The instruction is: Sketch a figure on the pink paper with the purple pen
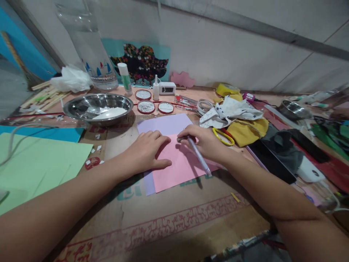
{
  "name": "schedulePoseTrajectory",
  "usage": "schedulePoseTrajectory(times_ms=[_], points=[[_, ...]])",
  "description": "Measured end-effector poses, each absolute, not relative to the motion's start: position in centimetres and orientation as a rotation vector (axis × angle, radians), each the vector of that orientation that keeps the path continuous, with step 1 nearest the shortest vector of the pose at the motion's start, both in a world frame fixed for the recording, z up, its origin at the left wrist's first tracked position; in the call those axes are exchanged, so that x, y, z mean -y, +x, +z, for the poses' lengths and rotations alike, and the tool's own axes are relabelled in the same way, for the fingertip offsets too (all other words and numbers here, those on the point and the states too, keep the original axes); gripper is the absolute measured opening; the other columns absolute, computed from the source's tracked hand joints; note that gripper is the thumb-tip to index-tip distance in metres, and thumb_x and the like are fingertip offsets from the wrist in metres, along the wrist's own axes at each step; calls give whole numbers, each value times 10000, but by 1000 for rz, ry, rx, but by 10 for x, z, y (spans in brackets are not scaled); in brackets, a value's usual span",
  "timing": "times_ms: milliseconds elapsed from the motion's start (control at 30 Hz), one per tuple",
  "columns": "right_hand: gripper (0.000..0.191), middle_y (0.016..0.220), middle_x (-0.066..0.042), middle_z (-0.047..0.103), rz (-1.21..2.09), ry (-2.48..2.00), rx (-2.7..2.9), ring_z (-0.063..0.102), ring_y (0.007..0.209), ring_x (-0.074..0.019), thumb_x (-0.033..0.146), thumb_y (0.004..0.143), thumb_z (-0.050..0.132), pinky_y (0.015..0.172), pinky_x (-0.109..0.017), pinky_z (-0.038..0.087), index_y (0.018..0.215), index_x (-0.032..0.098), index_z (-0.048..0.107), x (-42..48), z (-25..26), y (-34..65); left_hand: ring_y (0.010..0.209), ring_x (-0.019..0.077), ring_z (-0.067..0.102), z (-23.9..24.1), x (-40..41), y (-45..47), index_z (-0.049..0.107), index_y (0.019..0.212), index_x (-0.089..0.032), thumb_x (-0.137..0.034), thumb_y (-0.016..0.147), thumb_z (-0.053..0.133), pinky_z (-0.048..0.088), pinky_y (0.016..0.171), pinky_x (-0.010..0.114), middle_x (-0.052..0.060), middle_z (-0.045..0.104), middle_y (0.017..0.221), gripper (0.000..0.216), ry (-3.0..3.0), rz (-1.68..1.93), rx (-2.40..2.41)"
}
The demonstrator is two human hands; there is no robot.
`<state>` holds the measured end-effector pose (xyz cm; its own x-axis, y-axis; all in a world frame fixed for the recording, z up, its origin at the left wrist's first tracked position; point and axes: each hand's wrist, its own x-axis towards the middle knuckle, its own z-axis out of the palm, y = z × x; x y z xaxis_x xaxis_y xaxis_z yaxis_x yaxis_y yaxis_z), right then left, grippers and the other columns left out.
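Observation:
A pink sheet of paper [174, 171] lies over a lilac sheet [169, 123] on the cardboard in front of me. My left hand [148, 151] rests on the left side of these sheets, thumb apart from the fingers, holding nothing. On the right side of the pink sheet, my right hand [197, 140] is closed around a pen [200, 158] with a pale, see-through barrel. Its back end slants toward me. A small dark thing [180, 139] shows at the right fingertips; I cannot tell if it is part of the pen.
A steel bowl [98, 108], a glue stick [124, 78] and small round dishes [145, 106] stand behind the sheets. Green paper [35, 167] lies at left. Yellow cloth [247, 131], a yellow ring [223, 136] and a dark tablet [269, 158] crowd the right.

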<state>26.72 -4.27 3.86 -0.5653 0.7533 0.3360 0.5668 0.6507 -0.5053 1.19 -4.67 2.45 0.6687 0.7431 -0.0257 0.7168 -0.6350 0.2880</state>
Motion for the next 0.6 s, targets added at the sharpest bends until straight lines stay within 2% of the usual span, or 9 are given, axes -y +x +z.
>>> schedulePoseTrajectory(times_ms=[133, 367, 600], points=[[147, 1014, -66, 723, 460, -932, 2491, 663, 886, -177, 181, 1011, 598, 784, -293, 503, 1081, 202, 725, 57, 26, 250, 1160, 344, 596, 24, 47, 12, 600, 1389, -215, -602, 851, 759, 451, 952, 458, 117, 642, 1242, 681, 2607, 137, -1162], [222, 955, -75, 687, 248, -1046, 2750, 609, 859, -196, 50, 984, 545, 719, -292, 410, 1051, 169, 720, 61, 38, 254, 1167, 350, 593, 27, 47, 13, 605, 1392, -203, -603, 850, 760, 452, 954, 461, 123, 635, 1243, 692, 2597, 117, -1177], [207, 911, -76, 657, 99, -931, 2727, 563, 814, -203, 86, 1006, 529, 672, -299, 365, 1051, 159, 718, 61, 27, 251, 1179, 353, 593, 25, 46, 12, 600, 1390, -198, -591, 852, 759, 453, 979, 470, 124, 634, 1259, 685, 2601, 144, -1149]])
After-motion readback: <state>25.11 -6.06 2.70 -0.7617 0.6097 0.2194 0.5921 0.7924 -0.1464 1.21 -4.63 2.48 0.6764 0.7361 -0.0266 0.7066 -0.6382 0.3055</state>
